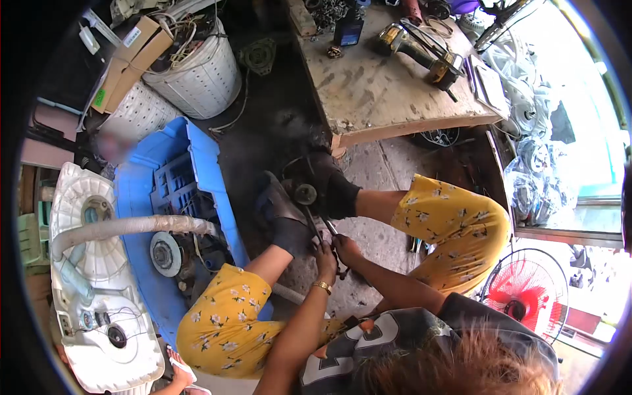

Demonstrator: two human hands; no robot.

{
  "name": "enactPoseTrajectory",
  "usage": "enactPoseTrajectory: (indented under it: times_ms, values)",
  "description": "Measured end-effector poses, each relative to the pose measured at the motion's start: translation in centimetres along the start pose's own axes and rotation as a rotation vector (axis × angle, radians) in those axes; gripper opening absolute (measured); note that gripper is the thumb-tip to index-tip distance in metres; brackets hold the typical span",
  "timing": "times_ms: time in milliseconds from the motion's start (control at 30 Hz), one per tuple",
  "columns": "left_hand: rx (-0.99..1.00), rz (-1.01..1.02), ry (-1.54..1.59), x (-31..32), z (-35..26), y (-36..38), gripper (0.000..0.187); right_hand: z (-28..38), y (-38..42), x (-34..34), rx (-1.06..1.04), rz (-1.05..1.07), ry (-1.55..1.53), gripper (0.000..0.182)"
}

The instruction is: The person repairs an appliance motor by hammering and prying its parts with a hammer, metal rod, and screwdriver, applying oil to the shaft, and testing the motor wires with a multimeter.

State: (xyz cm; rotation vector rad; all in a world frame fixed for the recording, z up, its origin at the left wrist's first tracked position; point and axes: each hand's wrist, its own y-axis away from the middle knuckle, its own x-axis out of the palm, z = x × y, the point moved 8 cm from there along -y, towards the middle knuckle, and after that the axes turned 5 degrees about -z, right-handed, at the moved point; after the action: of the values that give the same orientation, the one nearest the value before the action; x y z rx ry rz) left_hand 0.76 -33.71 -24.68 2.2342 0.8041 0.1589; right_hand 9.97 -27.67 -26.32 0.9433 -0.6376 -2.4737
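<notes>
A dark part with a round metal disc (305,194) sits between the person's two shoes on the floor. My left hand (323,259), below a gold watch, is closed round a long dark metal tool (312,222) that reaches up to the disc. Just right of it, my right hand (347,250) grips a second metal tool (330,226), angled towards the same part. The lower ends of both tools are partly hidden by the fingers. Blurring and dark surroundings make the tool tips hard to make out.
A blue plastic housing (230,227) with a motor and a grey hose stands at left, beside a white plastic panel (112,263). Ahead is a wooden table (368,99) with a power tool (421,56). A red fan (523,296) is at right. Another person's foot (181,372) shows bottom left.
</notes>
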Motion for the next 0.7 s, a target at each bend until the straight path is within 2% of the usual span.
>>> enactPoseTrajectory:
  times_ms: [33, 133, 233, 300, 367, 433, 533, 567, 633, 667, 700]
  values:
    - [0.065, 0.016, -0.071, 0.2, 0.8, -0.8, 0.043, 1.2, 0.7, -1.3, -0.010, -0.014, -0.015, 0.035]
    - [-0.074, 0.059, -0.085, 0.1, 4.2, -1.9, 0.039, -0.3, -0.7, -0.5, -0.084, -0.096, -0.094, 0.033]
    - [0.096, 0.009, -0.129, -0.3, 5.1, -3.1, 0.039, -0.7, -1.8, -0.5, -0.085, -0.106, -0.158, 0.031]
    - [0.317, -0.129, -0.227, -0.6, 4.0, -3.4, 0.037, -0.7, -2.0, -0.2, -0.072, -0.075, -0.195, 0.030]
    - [0.418, -0.161, -0.144, 0.1, 3.4, -3.1, 0.038, -0.9, -2.0, -0.1, -0.087, -0.083, -0.184, 0.030]
    - [0.110, 0.052, -0.074, 0.7, 5.3, -3.7, 0.039, -1.5, -2.5, 0.3, -0.086, -0.076, -0.153, 0.033]
    - [-0.228, 0.185, 0.054, 0.8, 3.2, -2.3, 0.040, -1.8, -2.4, 0.8, -0.040, -0.064, -0.196, 0.033]
    - [-0.262, 0.200, 0.100, 0.6, -0.4, -2.6, 0.040, -1.1, -2.1, 0.4, -0.021, -0.064, -0.219, 0.033]
    - [-0.357, 0.222, 0.202, 0.0, -4.8, -2.7, 0.043, 4.6, -1.0, -1.2, 0.092, 0.145, -0.179, 0.035]
    - [-0.452, 0.225, 0.243, -0.6, -3.2, -0.3, 0.046, 5.1, 1.4, -1.2, 0.195, 0.266, -0.159, 0.036]
    - [-0.404, 0.226, 0.147, -2.4, -0.1, 1.2, 0.045, 4.9, 2.5, -1.0, 0.167, 0.226, -0.060, 0.038]
